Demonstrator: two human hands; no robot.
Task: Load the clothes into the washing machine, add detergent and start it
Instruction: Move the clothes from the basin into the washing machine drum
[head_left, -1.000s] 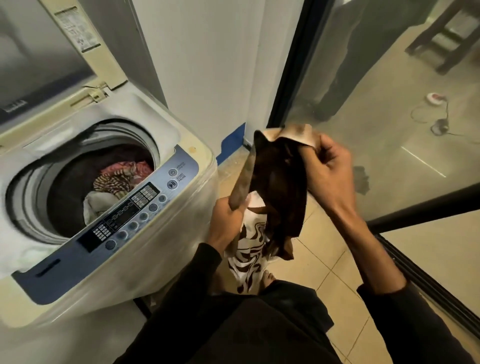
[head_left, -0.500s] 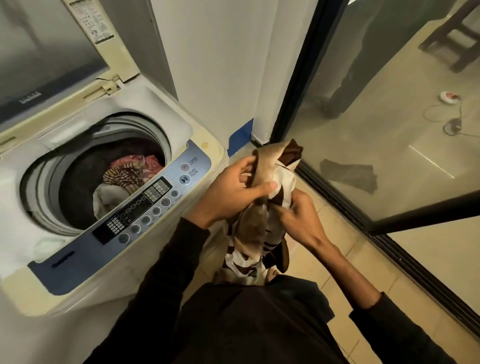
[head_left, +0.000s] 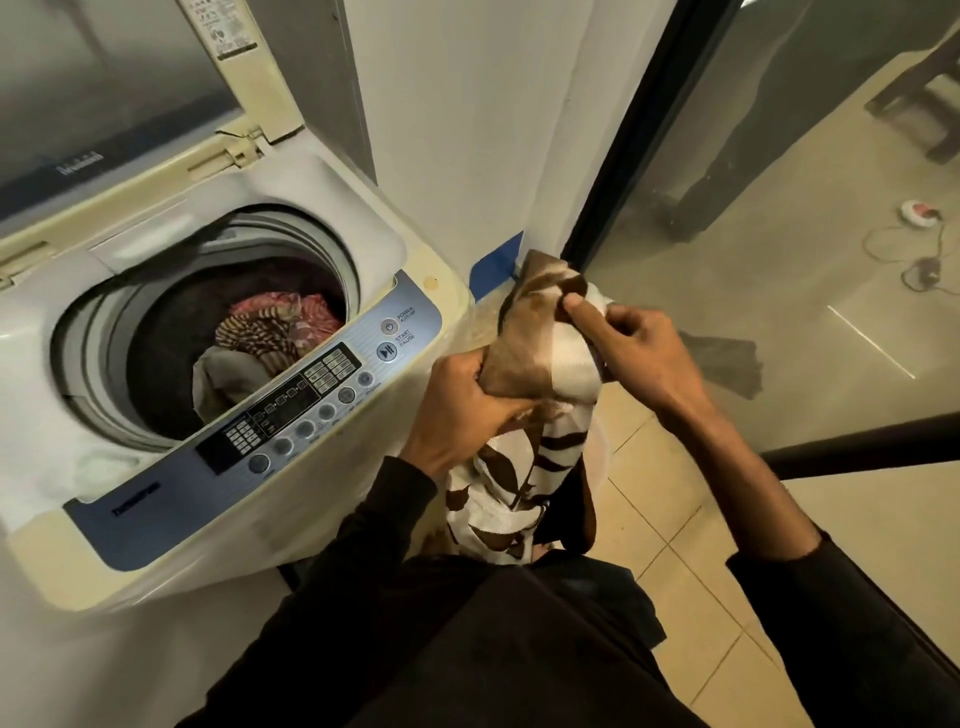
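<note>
Your left hand (head_left: 467, 410) is closed in a fist around a bunched fold of the brown-and-white patterned cloth (head_left: 524, 415), fingers curled tight over the fabric. Your right hand (head_left: 639, 353) pinches the upper part of the same cloth, thumb and forefinger pressed together on it and the other fingers loosely curled. The rest of the cloth hangs down below your fingers towards the tiled floor (head_left: 670, 525). To the left of your left fingers stands the top-loading washing machine (head_left: 208, 525) with its lid (head_left: 104, 88) raised; its drum (head_left: 156, 353) holds red, striped and pale clothes (head_left: 270, 332). The control panel (head_left: 291, 410) lies just beside your left knuckles.
</note>
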